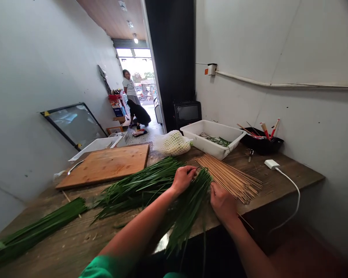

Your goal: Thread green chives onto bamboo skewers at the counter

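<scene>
A bunch of long green leaf strips [188,214] runs between my hands and hangs over the table's near edge. My right hand [224,200] is closed at its right side, near the gathered upper end, with the fingertips against the leaves. On the other side my left hand [185,178] is closed in a pinch just beside that end; whatever is in its fingers is hidden. A larger pile of green leaf strips [142,181] lies to the left, partly behind my left forearm. Thin brown sticks [230,175] are spread just beyond my right hand.
A wooden cutting board [107,164], a foam-netted bundle [174,143], a white tub [211,148] with green scraps and a black tray [262,144] line the table's back. Another leaf bundle [43,227] lies left. A white charger [271,165] trails its cable off the right edge. Two people are near the doorway.
</scene>
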Demonstrator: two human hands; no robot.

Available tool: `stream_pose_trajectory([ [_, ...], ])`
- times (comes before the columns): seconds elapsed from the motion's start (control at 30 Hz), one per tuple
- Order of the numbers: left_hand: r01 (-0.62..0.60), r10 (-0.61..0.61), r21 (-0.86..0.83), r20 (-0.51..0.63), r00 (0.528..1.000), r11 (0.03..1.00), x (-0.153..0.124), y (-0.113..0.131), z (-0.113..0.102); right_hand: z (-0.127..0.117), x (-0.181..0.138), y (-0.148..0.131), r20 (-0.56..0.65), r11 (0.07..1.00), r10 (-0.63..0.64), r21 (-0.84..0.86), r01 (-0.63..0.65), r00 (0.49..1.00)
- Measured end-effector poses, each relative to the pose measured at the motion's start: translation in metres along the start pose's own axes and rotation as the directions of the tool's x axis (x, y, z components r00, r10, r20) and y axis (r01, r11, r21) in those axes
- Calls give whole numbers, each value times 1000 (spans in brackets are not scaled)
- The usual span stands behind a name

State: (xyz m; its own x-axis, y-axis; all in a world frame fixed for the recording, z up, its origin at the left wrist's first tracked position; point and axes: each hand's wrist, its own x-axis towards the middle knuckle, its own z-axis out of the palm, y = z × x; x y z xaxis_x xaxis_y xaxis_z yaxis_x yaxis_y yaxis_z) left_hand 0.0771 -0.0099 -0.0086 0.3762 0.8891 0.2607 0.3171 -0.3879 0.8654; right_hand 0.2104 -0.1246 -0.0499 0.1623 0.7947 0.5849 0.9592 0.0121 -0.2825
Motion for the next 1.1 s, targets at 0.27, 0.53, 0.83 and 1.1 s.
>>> stream_pose_trajectory([
  [0.27, 35, -38, -59, -60, 997, 998, 1, -5, 6, -5, 0, -5, 15, 999, 38, 30, -39, 999],
  [0.53, 84, -95, -115, -95, 991, 990, -1, -2, 5, 3, -2, 0, 5, 999, 49, 2, -49, 999],
  [0.83, 31, -31, 4, -99, 995, 1000, -1, -1, 3, 7, -2, 4, -5, 999, 33, 8, -32, 999],
  [1.1, -85, 103, 196, -82, 991, 977, -6, 3, 6, 4, -1, 2, -3, 1000, 20, -9, -20, 1000],
])
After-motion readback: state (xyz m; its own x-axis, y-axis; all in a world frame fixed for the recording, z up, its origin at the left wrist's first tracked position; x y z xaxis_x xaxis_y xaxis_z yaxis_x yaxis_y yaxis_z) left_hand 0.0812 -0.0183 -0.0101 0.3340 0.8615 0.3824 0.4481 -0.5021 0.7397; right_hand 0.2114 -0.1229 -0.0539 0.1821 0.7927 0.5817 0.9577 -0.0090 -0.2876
